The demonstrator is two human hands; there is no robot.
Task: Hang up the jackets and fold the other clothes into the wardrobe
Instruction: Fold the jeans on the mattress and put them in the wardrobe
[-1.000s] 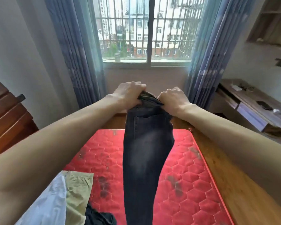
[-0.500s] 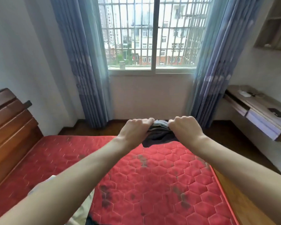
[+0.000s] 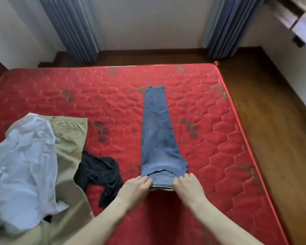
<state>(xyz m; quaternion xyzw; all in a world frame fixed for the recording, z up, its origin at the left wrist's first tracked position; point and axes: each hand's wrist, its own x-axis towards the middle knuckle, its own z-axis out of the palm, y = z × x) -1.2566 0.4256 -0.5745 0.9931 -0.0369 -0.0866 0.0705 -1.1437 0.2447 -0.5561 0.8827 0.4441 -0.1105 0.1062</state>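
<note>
A pair of blue jeans (image 3: pixel 157 131) lies flat on the red mattress (image 3: pixel 219 147), folded lengthwise, legs pointing away from me and waistband near me. My left hand (image 3: pixel 136 189) grips the left end of the waistband. My right hand (image 3: pixel 188 188) grips its right end. At the left lie a pale blue shirt (image 3: pixel 23 165), a khaki garment (image 3: pixel 69 138) under it and a crumpled black garment (image 3: pixel 99 172).
A wooden floor (image 3: pixel 272 121) runs along the right side of the mattress and behind it. Blue curtains (image 3: pixel 72 27) hang at the far wall. A white cabinet edge (image 3: pixel 293 55) stands at the right.
Both hands swung the jeans from hanging in the air out over the bed and laid them flat. My view dropped from the window to the mattress.
</note>
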